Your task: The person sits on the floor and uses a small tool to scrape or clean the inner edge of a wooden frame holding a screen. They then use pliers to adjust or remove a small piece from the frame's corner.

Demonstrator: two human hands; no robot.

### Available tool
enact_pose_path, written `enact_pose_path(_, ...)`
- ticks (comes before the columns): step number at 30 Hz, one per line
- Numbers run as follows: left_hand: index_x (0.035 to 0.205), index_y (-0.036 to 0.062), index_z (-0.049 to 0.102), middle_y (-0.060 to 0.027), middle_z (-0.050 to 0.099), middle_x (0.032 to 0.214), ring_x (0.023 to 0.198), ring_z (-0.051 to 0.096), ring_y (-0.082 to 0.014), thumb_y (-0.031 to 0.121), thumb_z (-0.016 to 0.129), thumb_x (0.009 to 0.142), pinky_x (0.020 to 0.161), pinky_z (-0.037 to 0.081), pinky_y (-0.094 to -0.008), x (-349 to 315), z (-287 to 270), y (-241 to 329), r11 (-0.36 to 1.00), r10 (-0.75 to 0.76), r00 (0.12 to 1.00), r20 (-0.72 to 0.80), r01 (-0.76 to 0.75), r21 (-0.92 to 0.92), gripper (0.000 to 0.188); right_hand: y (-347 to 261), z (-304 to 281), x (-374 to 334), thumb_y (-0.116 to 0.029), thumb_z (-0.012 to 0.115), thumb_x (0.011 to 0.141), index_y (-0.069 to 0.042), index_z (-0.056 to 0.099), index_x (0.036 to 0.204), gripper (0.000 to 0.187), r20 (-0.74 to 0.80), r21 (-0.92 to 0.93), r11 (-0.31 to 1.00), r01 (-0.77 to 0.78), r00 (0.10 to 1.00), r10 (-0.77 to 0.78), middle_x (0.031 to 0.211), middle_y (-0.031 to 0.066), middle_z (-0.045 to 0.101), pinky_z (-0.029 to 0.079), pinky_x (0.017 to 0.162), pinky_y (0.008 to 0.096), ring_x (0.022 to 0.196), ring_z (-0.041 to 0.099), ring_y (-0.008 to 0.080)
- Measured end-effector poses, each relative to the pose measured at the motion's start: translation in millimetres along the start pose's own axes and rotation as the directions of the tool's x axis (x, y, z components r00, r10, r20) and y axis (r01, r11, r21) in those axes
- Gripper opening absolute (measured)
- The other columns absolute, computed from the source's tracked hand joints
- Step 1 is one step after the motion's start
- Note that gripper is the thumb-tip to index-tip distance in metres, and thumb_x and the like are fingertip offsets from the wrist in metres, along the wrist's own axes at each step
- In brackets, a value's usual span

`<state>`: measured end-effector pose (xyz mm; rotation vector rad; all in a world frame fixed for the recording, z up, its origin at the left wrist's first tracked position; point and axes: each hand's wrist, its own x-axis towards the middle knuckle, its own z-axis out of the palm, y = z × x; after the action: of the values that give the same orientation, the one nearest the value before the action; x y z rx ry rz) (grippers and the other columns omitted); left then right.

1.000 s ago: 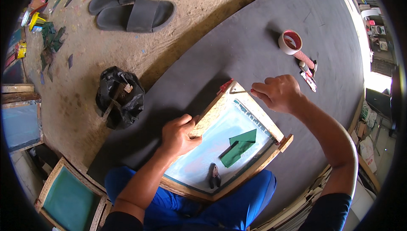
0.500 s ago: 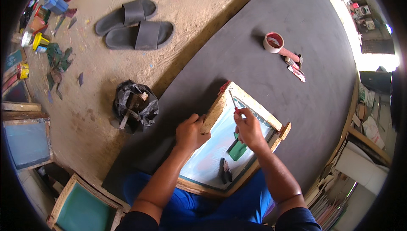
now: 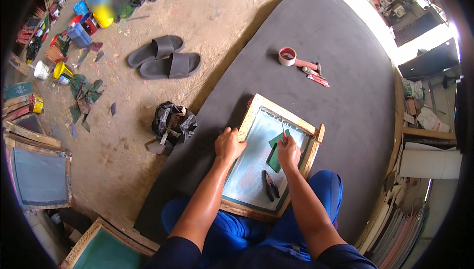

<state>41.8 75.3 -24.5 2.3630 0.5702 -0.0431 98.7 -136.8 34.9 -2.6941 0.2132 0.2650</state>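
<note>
A wooden screen-printing frame (image 3: 286, 113) with pale blue mesh (image 3: 249, 159) rests across my lap and on the dark mat. My left hand (image 3: 230, 144) is closed around its left bar, thumb on top. In my right hand (image 3: 290, 154) is a thin screwdriver (image 3: 284, 134) with a red handle, gripped over the mesh. Its shaft points toward the far bar, where a row of small marks or staples runs along the inner edge. Partly under that hand lies a green flat piece (image 3: 273, 160). Pliers (image 3: 270, 186) with dark handles lie on the mesh nearer me.
On the mat (image 3: 345, 135) beyond the frame lie a tape roll (image 3: 287, 56), a red-handled hammer (image 3: 308, 64) and a red cutter (image 3: 318, 80). Black sandals (image 3: 170, 65) and a black plastic bag (image 3: 173, 123) are on the floor at left, near other screens (image 3: 42, 175) and paint pots (image 3: 62, 73).
The frame has tipped down flatter. The screwdriver has moved from the far left corner rightward along the far bar, with its tip now lower. The whole view has shifted.
</note>
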Motion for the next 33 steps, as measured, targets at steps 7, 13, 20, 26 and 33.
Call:
enact_pose_path(7, 0.102, 0.0038, 0.074, -0.0169, 0.072, 0.102, 0.100, 0.072, -0.0388, 0.043, 0.087, 0.077, 0.084, 0.058, -0.0513, -23.3, -7.2, -1.8, 0.998, 0.045, 0.999, -0.010, -0.044, 0.039, 0.048, 61.1, -16.2, -16.4, -0.030, 0.073, 0.096, -0.006, 0.075, 0.112, 0.029, -0.148, -0.108, 0.994, -0.004, 0.989, -0.012, 0.116, 0.0180, 0.067, 0.053, 0.096, 0.0506, 0.117, 0.062, 0.0387)
enact_pose_path(13, 0.106, 0.0053, 0.078, -0.0192, 0.077, 0.106, 0.103, 0.074, -0.0398, 0.042, 0.087, 0.077, 0.089, 0.059, -0.0501, -58.3, -30.8, 4.2, 0.978, -0.010, 0.994, 0.109, -0.013, 0.208, 0.047, 101.8, -20.4, -43.4, -0.026, 0.072, 0.096, -0.009, 0.077, 0.111, 0.023, -0.263, -0.157, 0.979, -0.132, 0.961, 0.088, 0.134, 0.0200, 0.056, 0.052, 0.100, 0.0530, 0.129, 0.053, 0.0406)
enact_pose_path(20, 0.105, 0.0054, 0.079, -0.0217, 0.076, 0.103, 0.096, 0.074, -0.0420, 0.039, 0.082, 0.083, 0.086, 0.059, -0.0522, -68.6, -16.1, -19.4, 0.971, 0.155, 0.988, -0.018, -0.148, 0.190, 0.041, 129.9, -25.4, -57.5, -0.030, 0.059, 0.102, -0.013, 0.074, 0.117, 0.028, -0.096, -0.013, 0.962, -0.274, 0.958, 0.271, 0.132, 0.0212, 0.059, 0.051, 0.101, 0.0541, 0.123, 0.061, 0.0415)
enact_pose_path(26, 0.100, 0.0054, 0.081, -0.0223, 0.076, 0.100, 0.093, 0.074, -0.0425, 0.039, 0.083, 0.081, 0.085, 0.059, -0.0528, -80.6, -11.0, -6.4, 0.986, 0.086, 0.995, -0.050, -0.078, 0.145, 0.039, 140.4, -34.1, -27.0, -0.043, 0.059, 0.102, -0.019, 0.072, 0.126, 0.036, -0.073, 0.042, 0.969, -0.245, 0.966, 0.248, 0.125, 0.0205, 0.066, 0.053, 0.098, 0.0552, 0.116, 0.067, 0.0424)
enact_pose_path(33, 0.094, 0.0033, 0.083, -0.0208, 0.078, 0.087, 0.083, 0.078, -0.0371, 0.044, 0.088, 0.079, 0.078, 0.061, -0.0476, -117.1, 9.4, 23.2, 0.957, -0.258, 0.966, 0.024, 0.258, -0.132, 0.044, 129.9, -57.1, 78.3, -0.036, 0.066, 0.096, -0.013, 0.080, 0.110, 0.030, -0.194, 0.072, 0.984, 0.161, 0.970, -0.144, 0.100, 0.0221, 0.076, 0.058, 0.082, 0.0534, 0.097, 0.073, 0.0430)
